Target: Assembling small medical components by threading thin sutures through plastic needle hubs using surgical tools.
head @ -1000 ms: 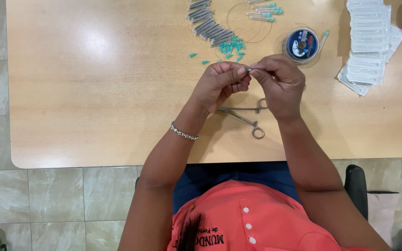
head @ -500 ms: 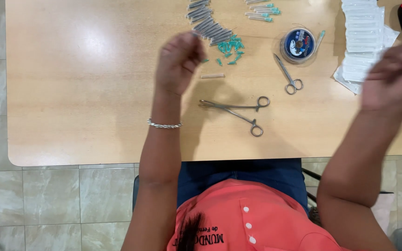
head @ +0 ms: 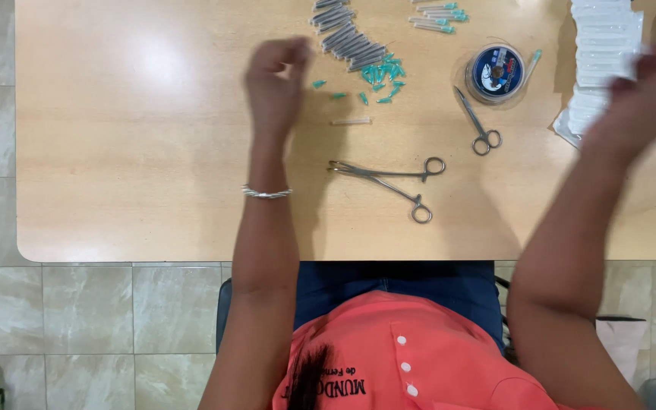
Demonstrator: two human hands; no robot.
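Left hand: my left hand (head: 276,80) hangs over the counter (head: 138,167) with fingers curled loosely inward; it is blurred, so I cannot tell whether it pinches anything.
Right hand: my right hand (head: 651,91) is raised over the stack of white packets (head: 601,45) at the counter's right end, also blurred; I cannot tell its state.
Nearest to left hand: a clear little tube (head: 351,121) and scattered teal caps (head: 383,74) lie just beside it, within easy reach, I judge.
Needles: a fanned row of grey needle tubes (head: 347,34) sits beyond the caps, sorted together.
Tools: forceps (head: 389,178) lie flat in front of me, handles to the right; small scissors (head: 478,121) rest beside the round thread spool (head: 495,72).
Wrist: a silver bracelet (head: 266,193) sits on my left arm.
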